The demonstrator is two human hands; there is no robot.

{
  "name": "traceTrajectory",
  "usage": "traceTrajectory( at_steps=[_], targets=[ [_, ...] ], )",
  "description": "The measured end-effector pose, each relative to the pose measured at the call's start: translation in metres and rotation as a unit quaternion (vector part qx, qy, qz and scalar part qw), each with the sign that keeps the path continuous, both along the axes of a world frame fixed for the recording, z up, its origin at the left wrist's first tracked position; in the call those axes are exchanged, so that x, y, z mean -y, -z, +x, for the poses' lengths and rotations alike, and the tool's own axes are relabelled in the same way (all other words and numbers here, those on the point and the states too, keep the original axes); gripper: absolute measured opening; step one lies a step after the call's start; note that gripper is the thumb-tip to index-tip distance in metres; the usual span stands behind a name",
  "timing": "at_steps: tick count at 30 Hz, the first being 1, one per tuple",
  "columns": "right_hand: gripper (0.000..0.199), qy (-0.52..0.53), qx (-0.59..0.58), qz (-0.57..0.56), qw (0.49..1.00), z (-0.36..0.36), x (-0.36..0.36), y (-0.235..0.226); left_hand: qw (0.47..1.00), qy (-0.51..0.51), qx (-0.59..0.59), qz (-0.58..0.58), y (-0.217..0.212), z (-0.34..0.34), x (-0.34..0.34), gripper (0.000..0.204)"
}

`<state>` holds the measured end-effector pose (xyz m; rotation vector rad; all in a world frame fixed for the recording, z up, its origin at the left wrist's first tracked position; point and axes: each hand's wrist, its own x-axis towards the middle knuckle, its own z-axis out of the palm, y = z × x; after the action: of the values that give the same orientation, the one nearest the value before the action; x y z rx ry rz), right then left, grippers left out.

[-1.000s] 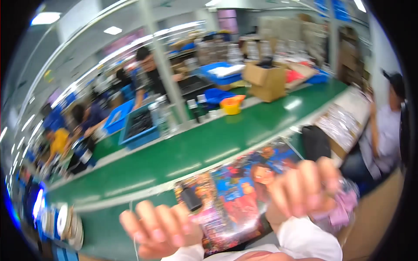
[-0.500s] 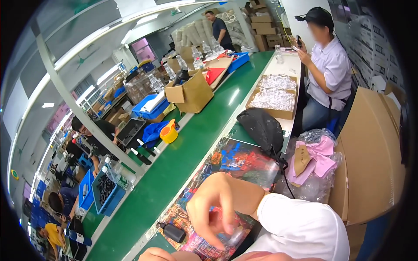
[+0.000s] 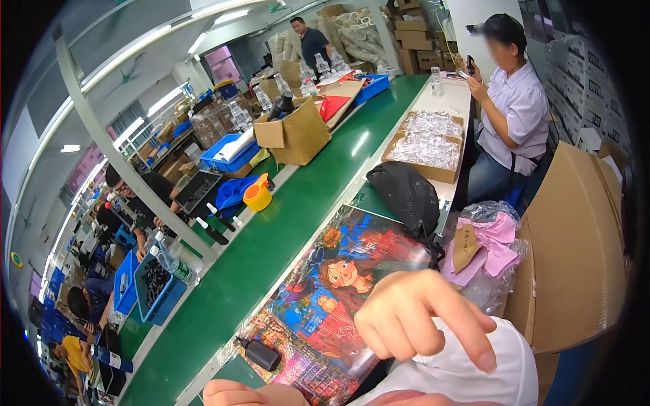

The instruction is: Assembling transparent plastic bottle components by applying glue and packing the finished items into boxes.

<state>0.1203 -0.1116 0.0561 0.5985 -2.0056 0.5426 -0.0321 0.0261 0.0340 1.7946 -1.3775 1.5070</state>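
Note:
My right hand (image 3: 421, 317) hovers over the near right edge of a glossy illustrated sheet (image 3: 332, 304), wrist bent. Its index finger stretches down toward me while the others curl loosely; I see nothing held in it. At the lower edge my left hand (image 3: 233, 392) shows only in part, with fingers curled in; anything inside is hidden. Just beyond it, a small black bottle (image 3: 261, 354) with a narrow tip lies on the sheet. The sheet shows colourful cartoon figures and rests on the green-topped bench. At its far right corner sits a black bag (image 3: 405, 196).
A green bench (image 3: 271, 250) runs diagonally away, bearing a cardboard box (image 3: 298, 135), orange tape dispenser (image 3: 258, 195) and blue bin (image 3: 159, 291). Trays of clear parts (image 3: 426, 149) stand beyond the bag. A seated person (image 3: 518, 115) is at the right, near a large cardboard sheet (image 3: 575, 250).
My right hand has moved right and back toward me, off the sheet's middle, uncovering the printed figures. The small bottle stays on the sheet. My left hand remains at the lower edge.

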Motion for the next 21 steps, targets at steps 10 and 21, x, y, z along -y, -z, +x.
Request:
traceTrajectory(
  at_steps=[10,21],
  targets=[
    [0.029,-0.072,0.184,-0.006,0.980,0.001,-0.004,0.019,0.931,0.300,0.145,0.147,-0.010,0.140,0.104,0.016],
    [0.022,-0.083,0.172,0.007,0.981,-0.003,-0.011,0.013,0.872,0.388,0.211,0.210,0.012,0.120,0.087,0.015]
  ],
)
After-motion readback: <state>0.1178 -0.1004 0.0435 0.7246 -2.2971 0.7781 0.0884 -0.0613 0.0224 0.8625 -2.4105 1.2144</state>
